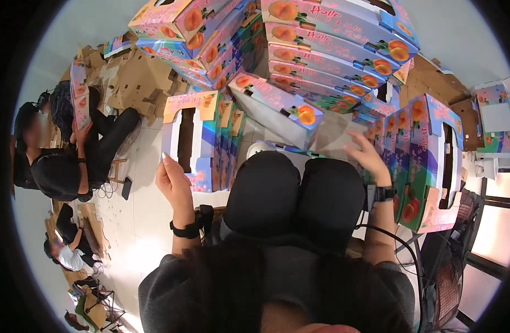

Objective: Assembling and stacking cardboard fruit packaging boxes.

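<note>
Between my knees (299, 194) and the wall of stacked cartons (332, 50), I see one glossy printed fruit carton (277, 108) lying tilted, long and rectangular, pink-to-blue print with orange peach pictures at the corners. My right hand (368, 155) is reaching forward with fingers spread wide, nothing gripped, near the grey flat panel (335, 133) beside that carton; I cannot tell whether it touches. My left hand (174, 186) is raised, fingers loosely curled, just beside a row of flat-folded cartons (202, 139) standing on edge with die-cut handle slots. Cannot tell if it actually pinches the nearest one. Both wrists carry black bands. Right side: another upright row of flattened cartons (427, 155), same glossy print, slot cutouts showing. Back left: a loose pile of plain brown corrugated board (133, 83), matte and ragged-edged. A person in black (61, 166) sits on the pale floor at far left, holding up a folded carton.
</note>
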Available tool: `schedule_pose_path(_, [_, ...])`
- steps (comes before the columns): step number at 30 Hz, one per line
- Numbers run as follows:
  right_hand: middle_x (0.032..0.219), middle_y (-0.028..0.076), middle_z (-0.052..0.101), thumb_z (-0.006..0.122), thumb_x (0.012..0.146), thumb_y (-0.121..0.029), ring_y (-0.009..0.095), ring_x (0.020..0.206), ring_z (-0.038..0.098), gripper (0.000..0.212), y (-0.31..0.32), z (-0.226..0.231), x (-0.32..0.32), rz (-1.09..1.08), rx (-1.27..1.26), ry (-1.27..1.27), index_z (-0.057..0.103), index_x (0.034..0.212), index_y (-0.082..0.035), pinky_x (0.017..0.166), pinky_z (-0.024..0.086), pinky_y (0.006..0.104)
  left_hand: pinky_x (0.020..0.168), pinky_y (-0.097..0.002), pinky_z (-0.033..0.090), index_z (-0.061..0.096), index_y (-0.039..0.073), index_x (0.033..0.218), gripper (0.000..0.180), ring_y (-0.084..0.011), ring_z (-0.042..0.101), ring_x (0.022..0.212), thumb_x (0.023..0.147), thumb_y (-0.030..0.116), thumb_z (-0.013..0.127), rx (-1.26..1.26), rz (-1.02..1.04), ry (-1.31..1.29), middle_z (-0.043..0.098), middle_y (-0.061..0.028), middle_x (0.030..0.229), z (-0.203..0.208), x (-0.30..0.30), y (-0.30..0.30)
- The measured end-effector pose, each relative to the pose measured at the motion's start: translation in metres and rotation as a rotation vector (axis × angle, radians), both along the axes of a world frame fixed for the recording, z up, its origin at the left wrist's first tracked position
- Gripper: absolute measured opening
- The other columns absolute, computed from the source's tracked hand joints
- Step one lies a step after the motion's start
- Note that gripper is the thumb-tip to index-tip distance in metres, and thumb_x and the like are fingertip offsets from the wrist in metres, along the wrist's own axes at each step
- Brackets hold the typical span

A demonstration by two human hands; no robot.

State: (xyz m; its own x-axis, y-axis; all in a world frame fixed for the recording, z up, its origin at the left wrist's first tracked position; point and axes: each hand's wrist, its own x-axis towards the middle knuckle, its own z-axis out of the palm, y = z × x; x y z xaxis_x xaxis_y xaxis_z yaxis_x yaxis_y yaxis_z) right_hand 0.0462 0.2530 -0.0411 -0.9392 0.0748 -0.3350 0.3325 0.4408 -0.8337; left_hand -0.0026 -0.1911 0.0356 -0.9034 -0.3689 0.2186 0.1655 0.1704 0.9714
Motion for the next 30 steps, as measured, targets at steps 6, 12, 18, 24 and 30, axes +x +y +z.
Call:
schedule_pose_path(6, [0.143, 0.023, 0.030, 0.075, 0.070, -0.049, 0.032, 0.135, 0.028, 0.098, 0.007, -0.080, -0.051, 0.127, -0.065, -0.046, 0.027, 0.143, -0.005, 0.109, 0.024, 0.0387, 0.039, -0.0190, 0.019, 0.039, 0.012, 0.065, 0.039, -0.0002, 0.026, 0.045, 0.099, 0.030, 0.041, -0.086, 0.014, -0.051, 0.032, 0.0068, 0.055, -0.016, -0.004, 0.004])
schedule_pose_path(12, [0.147, 0.027, 0.019, 0.083, 0.051, -0.051, 0.038, 0.136, 0.022, 0.122, 0.011, -0.133, -0.090, 0.149, 0.390, 0.003, 0.019, 0.145, -0.006, 0.110, 0.023, 0.0418, 0.040, -0.0195, 0.024, 0.045, 0.008, 0.067, 0.036, -0.0012, 0.032, 0.046, 0.098, 0.025, 0.045, -0.076, 0.028, -0.089, 0.036, 0.0058, 0.055, -0.021, -0.007, -0.002])
schedule_pose_path(18, [0.145, 0.024, 0.024, 0.081, 0.050, -0.046, 0.038, 0.134, 0.024, 0.122, -0.022, -0.141, -0.098, 0.344, 0.685, 0.032, 0.016, 0.146, -0.007, 0.106, 0.029, 0.0453, 0.039, -0.0193, 0.021, 0.041, 0.011, 0.068, 0.035, -0.0010, 0.028, 0.047, 0.099, 0.026, 0.041, -0.179, 0.025, -0.109, 0.033, 0.0066, 0.055, -0.032, -0.017, -0.001])
schedule_pose_path(24, [0.131, 0.017, 0.041, 0.080, 0.049, -0.039, 0.031, 0.122, 0.037, 0.120, -0.034, -0.163, -0.125, 0.171, 0.906, -0.017, 0.016, 0.145, -0.006, 0.098, 0.033, 0.0426, 0.039, -0.0202, 0.021, 0.039, 0.011, 0.066, 0.037, -0.0017, 0.027, 0.046, 0.099, 0.028, 0.041, -0.197, 0.067, -0.201, 0.032, 0.0061, 0.054, -0.037, -0.023, -0.003])
schedule_pose_path(30, [0.113, 0.013, 0.049, 0.077, 0.047, -0.033, 0.029, 0.112, 0.041, 0.095, -0.034, -0.146, -0.131, 0.133, 0.890, 0.114, 0.039, 0.129, -0.004, 0.099, 0.029, 0.0415, 0.039, -0.0206, 0.018, 0.039, 0.013, 0.065, 0.038, -0.0017, 0.024, 0.045, 0.099, 0.030, 0.042, -0.146, 0.066, -0.183, 0.030, 0.0062, 0.053, -0.034, -0.023, -0.007])
